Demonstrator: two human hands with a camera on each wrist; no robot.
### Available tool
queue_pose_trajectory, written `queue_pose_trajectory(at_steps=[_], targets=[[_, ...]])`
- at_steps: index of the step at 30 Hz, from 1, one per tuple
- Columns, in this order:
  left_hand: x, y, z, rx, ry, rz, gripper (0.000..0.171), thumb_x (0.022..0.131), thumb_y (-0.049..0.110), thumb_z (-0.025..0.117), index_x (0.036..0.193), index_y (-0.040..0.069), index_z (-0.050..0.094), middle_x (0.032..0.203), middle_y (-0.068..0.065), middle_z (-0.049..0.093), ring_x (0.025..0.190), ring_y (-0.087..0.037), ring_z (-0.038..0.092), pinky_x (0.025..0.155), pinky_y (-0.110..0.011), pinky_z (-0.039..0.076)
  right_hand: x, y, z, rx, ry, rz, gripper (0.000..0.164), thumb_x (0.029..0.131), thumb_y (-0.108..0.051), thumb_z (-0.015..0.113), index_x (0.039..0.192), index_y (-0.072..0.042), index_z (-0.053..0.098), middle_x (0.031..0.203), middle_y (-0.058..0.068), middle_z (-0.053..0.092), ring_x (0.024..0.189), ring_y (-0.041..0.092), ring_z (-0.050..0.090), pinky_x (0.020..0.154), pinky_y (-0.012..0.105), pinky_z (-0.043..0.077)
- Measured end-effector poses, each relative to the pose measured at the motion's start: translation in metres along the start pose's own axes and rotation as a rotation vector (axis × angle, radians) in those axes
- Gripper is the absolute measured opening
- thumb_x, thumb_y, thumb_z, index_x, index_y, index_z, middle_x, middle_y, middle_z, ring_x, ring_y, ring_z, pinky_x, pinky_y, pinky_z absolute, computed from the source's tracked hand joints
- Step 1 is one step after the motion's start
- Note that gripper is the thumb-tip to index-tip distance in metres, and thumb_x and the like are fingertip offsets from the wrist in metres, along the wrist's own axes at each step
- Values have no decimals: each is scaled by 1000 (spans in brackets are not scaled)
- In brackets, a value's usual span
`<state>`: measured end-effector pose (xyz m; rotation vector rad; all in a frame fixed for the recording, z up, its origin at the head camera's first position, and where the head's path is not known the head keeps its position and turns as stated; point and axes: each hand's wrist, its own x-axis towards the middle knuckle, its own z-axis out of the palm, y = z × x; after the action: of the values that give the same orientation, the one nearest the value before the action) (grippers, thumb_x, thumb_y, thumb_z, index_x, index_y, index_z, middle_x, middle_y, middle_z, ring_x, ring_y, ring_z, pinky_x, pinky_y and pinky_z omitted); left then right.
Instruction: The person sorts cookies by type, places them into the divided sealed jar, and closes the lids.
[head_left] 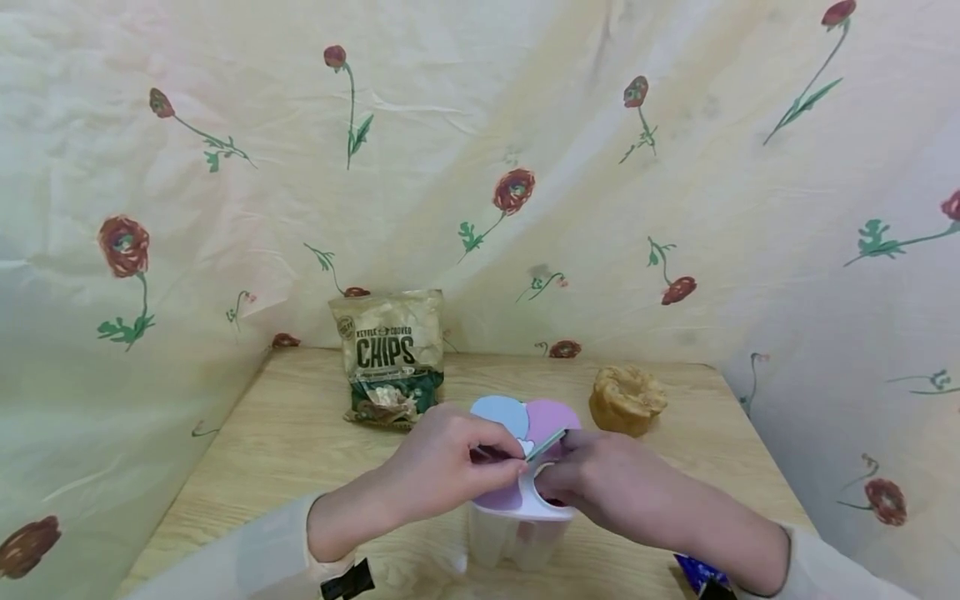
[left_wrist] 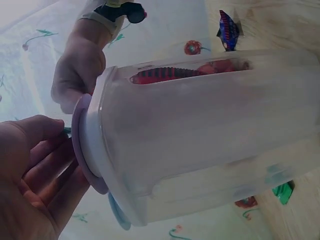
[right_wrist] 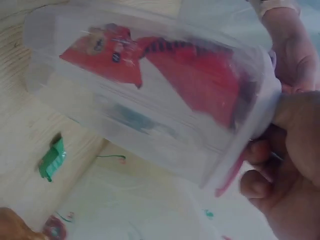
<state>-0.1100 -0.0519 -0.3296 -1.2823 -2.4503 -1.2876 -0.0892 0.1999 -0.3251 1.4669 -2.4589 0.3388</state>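
Note:
A translucent plastic container stands between the hands, its white lid fitted with blue, pink and purple round flaps. A thin green flap is tilted up beside an opening in the lid. My left hand pinches the edge of this flap between thumb and finger. My right hand is over the opening, its thumb dipping into it and its other fingers curled by the lid in the right wrist view. Inside, a red packet with black stripes reaches up near the lid; I cannot tell whether the right fingers grip it.
Behind the container, a chips bag stands upright at the back left and a round pastry sits at the back right. A blue packet lies near the right forearm. The right wrist view shows a small green wrapped piece on the wooden table.

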Motion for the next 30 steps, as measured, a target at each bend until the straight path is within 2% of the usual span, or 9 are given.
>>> queue_pose_trajectory(at_steps=[2,5,8,11,15,19,22,25,30], targets=[[0,0,1,9,0,3,4,92,22,78,90,20,81,84,14,76,72,9,60,63,-12,51,-2,1,4,45,35,28,21,87,-16,81,81,-32,67,83,-24,61,84,1,58,70,13,46],[1,0,1,22,2,7,4,92,22,78,90,20,81,83,14,76,70,9,58,62,-12,50,-7,3,4,139,90,79,16,87,-18,82,93,-30,75,95,-20,69,89,1,63,75,14,50],[2,0,0,40,10,20,4,91,22,78,89,20,80,82,14,75,68,9,56,60,-12,48,-8,3,1,171,91,121,12,90,-24,80,99,-32,76,95,-23,68,81,-3,59,68,11,46],[2,0,-1,44,18,23,4,91,21,78,89,19,80,82,13,75,68,8,56,60,-13,49,-8,3,-2,187,51,150,9,95,-26,76,100,-34,74,94,-25,65,76,-6,52,64,9,42],[2,1,-1,44,20,20,4,92,20,77,90,18,81,83,11,76,71,9,59,63,-14,52,-8,7,-5,263,27,119,12,96,-22,74,101,-33,74,97,-23,68,82,-6,56,66,13,48],[2,1,0,68,25,36,5,92,20,77,92,18,81,84,10,76,73,10,62,65,-12,52,-14,16,-10,419,57,105,19,96,-12,73,103,-29,74,101,-16,72,89,-1,64,72,20,54],[3,2,1,103,37,54,5,92,22,77,92,19,82,84,11,77,75,9,63,67,-11,51,-25,24,-16,478,87,149,24,94,-6,74,106,-27,74,103,-13,74,82,-1,63,68,19,53],[3,3,3,150,52,81,6,92,23,78,92,19,82,85,12,77,76,8,65,68,-9,50,-40,34,-22,456,93,194,29,92,-4,75,109,-28,73,104,-13,73,74,-2,59,60,18,50],[4,5,3,162,56,97,5,91,23,79,91,19,82,84,11,78,75,8,65,67,-8,49,-76,46,-23,425,26,298,29,92,-10,77,111,-30,71,98,-18,71,74,-1,58,59,19,47]])
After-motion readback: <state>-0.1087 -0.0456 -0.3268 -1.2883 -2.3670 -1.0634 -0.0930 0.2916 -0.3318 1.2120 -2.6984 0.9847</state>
